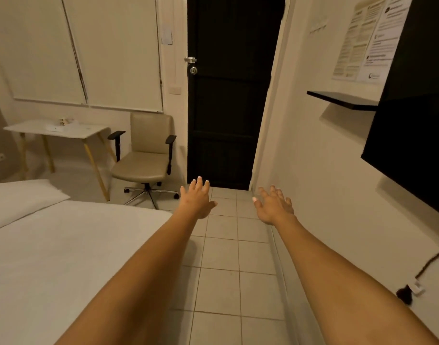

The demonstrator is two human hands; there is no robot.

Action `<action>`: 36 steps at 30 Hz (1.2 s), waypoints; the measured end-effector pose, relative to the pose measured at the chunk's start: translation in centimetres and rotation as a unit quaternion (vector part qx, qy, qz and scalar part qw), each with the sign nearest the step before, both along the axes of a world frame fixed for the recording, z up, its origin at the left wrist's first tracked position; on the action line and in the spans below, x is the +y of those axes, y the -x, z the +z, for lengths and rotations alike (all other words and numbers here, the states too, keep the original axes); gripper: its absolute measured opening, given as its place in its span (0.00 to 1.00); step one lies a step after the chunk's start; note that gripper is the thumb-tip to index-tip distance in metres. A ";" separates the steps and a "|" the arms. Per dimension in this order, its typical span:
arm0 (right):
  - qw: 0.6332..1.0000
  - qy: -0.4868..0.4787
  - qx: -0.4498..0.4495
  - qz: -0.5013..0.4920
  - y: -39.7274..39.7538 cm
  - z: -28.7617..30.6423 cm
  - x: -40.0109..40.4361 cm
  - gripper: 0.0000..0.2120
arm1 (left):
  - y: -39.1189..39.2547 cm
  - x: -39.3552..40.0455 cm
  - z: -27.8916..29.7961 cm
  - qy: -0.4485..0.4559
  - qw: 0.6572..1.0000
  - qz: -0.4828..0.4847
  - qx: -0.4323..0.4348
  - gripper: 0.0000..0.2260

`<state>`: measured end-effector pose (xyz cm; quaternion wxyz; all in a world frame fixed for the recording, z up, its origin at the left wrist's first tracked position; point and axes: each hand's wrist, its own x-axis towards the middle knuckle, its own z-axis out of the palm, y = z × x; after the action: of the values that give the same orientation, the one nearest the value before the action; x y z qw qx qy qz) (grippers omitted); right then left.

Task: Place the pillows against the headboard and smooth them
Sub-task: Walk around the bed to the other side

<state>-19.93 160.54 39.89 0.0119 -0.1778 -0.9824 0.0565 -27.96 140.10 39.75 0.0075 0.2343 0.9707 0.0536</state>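
Observation:
A white pillow [21, 199] lies on the far left part of the bed [64, 257], which is covered with a white sheet. Both my arms are stretched forward over the tiled floor, to the right of the bed. My left hand [197, 199] is held out with fingers spread and holds nothing, just past the bed's corner. My right hand [274, 205] is also spread and holds nothing, nearer the right wall. Neither hand touches the pillow or the bed. No headboard is in view.
A beige office chair [145, 155] and a small white table [56, 131] stand beyond the bed. A dark door [228, 95] is straight ahead. On the right wall hang a black shelf [343, 100] and a black screen [412, 135], with a cable [422, 267] below.

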 end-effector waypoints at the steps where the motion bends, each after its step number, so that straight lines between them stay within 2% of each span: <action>1: 1.000 0.000 -0.003 0.001 1.4 -0.2 0.7 0.28 | 1.2 0.6 -0.3 0.002 1.000 0.000 -0.002 0.34; 9: 0.999 0.009 -0.009 0.037 13.1 -1.6 6.3 0.27 | 11.4 5.8 -1.4 0.007 0.999 0.036 -0.019 0.34; 18: 0.997 -0.005 -0.003 0.081 25.6 -0.2 12.0 0.27 | 21.9 11.7 -0.2 -0.012 0.997 0.072 -0.018 0.34; 23: 0.996 -0.009 -0.004 0.089 32.0 -0.1 13.8 0.27 | 28.3 12.7 -0.2 -0.022 0.995 0.089 -0.026 0.34; 31: 0.996 -0.027 0.017 0.089 45.5 1.5 15.4 0.27 | 42.7 12.9 0.7 -0.029 0.994 0.103 -0.009 0.36; 36: 0.996 -0.020 0.036 0.083 55.0 3.5 14.7 0.27 | 52.9 12.1 3.3 -0.020 0.994 0.111 0.002 0.35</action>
<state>-74.94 175.22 43.39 0.0460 -0.0932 -0.9936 0.0440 -80.82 152.17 43.02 -0.0056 0.1251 0.9894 0.0729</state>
